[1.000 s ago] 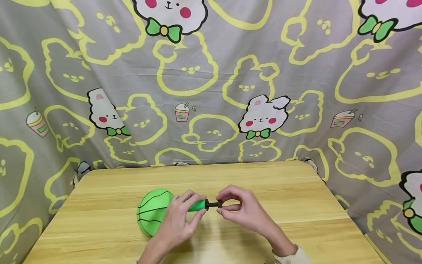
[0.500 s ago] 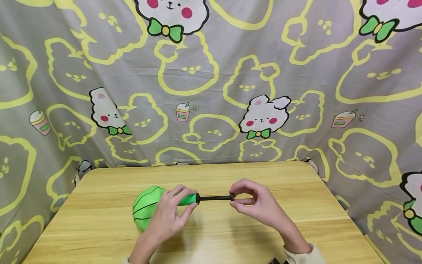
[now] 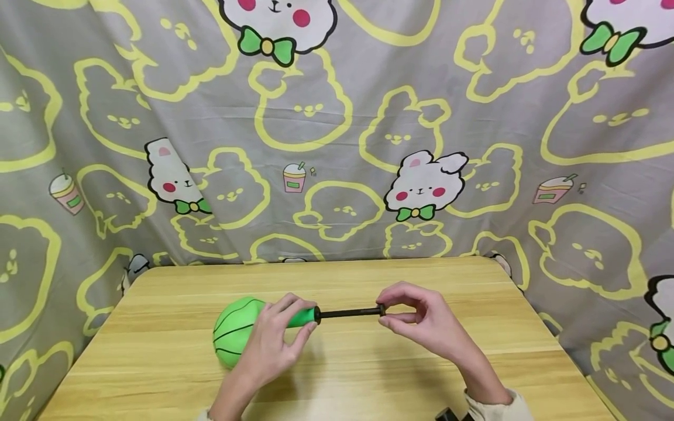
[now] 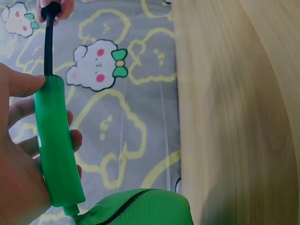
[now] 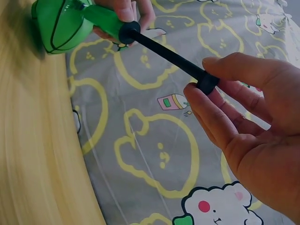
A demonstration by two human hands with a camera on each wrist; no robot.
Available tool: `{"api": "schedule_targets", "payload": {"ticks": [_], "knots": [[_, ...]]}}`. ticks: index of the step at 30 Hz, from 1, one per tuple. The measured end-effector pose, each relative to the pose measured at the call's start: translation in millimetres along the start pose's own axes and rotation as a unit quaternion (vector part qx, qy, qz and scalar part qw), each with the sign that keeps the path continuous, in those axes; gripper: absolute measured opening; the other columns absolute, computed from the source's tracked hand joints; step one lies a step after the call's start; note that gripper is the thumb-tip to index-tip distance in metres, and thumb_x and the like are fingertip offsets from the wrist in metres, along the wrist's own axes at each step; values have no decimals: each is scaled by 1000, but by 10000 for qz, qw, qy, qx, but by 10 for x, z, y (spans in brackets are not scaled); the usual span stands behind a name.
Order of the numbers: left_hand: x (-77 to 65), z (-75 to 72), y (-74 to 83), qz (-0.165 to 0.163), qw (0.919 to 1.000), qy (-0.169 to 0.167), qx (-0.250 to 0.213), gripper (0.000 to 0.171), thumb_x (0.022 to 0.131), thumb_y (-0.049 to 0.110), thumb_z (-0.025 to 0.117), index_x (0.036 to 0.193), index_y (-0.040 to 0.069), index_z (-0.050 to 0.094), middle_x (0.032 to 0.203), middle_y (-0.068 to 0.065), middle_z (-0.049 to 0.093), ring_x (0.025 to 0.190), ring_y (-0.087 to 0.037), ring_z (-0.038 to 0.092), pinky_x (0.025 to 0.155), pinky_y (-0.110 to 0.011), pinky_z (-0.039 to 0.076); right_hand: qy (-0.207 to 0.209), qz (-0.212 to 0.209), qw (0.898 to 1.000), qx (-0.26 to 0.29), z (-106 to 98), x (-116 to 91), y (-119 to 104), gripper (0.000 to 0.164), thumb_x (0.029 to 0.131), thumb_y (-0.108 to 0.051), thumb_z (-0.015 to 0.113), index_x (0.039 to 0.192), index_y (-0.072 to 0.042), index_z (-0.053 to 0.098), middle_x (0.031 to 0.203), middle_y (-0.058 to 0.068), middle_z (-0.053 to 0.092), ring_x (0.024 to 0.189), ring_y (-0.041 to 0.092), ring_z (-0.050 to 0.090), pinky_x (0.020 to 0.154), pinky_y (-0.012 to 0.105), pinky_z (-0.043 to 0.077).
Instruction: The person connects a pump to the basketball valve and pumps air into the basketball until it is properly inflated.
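A cartoon-printed curtain [image 3: 337,158] hangs behind a wooden table [image 3: 453,380], over which I see a green ball [image 3: 231,333] meeting a green pump [image 4: 56,140] at its nozzle [image 4: 71,210]. The left hand [image 3: 271,340] curls round the pump, while the right hand [image 3: 434,321], at the far end of the exposed black rod [image 3: 350,313], pinches its knob [image 3: 381,310]

Smooth against pebbled
Pump [image 4: 58,145], smooth plastic; ball [image 4: 161,207], pebbled (rubbery-looking); tabletop [image 3: 158,374], faintly glossy wood-grain; curtain [image 3: 329,146], creased matt cloth.
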State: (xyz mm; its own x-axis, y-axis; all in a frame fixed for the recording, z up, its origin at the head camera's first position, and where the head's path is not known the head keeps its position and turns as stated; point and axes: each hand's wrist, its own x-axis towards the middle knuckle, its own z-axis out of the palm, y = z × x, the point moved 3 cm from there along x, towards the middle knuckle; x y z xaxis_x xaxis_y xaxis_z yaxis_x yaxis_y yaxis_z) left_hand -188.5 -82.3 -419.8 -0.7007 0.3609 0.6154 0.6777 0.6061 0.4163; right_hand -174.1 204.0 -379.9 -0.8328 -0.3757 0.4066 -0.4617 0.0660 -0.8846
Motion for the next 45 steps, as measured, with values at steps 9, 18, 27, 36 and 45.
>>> {"api": "schedule_targets", "payload": {"ticks": [9, 18, 27, 36, 45], "knots": [[-27, 41, 45, -8, 10000, -5, -33, 25, 91, 23, 77, 115, 22, 73, 106, 14, 65, 94, -4, 62, 80, -34, 43, -18, -156, 9996, 216, 78, 19, 21, 26, 87, 7, 77, 112, 8, 71, 108, 21, 68, 102, 27, 71, 77, 43, 60], [-34, 65, 88, 64, 10000, -24, -14, 26, 90, 24, 78, 115, 20, 73, 105, 12, 65, 94, -4, 62, 82, -35, 44, 224, -78, 9990, 379, 244, 16, 121, 25, 85, 4, 81, 109, 3, 74, 107, 24, 69, 101, 27, 72, 78, 42, 59], [-23, 75, 127, 110, 9999, -118, 44, 26, 89, 26, 79, 114, 20, 73, 106, 12, 64, 95, -5, 62, 85, -36, 45, 267, -249, 9980, 510, 446, 41, 192, 27, 86, 5, 79, 112, 2, 74, 106, 25, 68, 102, 29, 71, 79, 42, 59], [-17, 120, 170, 198, 9996, -196, 16, 25, 88, 23, 80, 112, 20, 74, 105, 12, 63, 93, -4, 62, 83, -34, 44, 367, -131, 9975, 587, 626, 61, 279, 27, 85, 4, 80, 112, 3, 75, 106, 24, 69, 102, 27, 71, 80, 41, 59], [-18, 111, 151, 191, 9996, -228, 0, 25, 89, 24, 79, 113, 21, 72, 105, 13, 62, 92, -4, 61, 83, -33, 43, 324, -187, 9973, 638, 683, 79, 296, 26, 87, 5, 78, 112, 3, 74, 109, 28, 65, 104, 31, 70, 82, 41, 58]]}}
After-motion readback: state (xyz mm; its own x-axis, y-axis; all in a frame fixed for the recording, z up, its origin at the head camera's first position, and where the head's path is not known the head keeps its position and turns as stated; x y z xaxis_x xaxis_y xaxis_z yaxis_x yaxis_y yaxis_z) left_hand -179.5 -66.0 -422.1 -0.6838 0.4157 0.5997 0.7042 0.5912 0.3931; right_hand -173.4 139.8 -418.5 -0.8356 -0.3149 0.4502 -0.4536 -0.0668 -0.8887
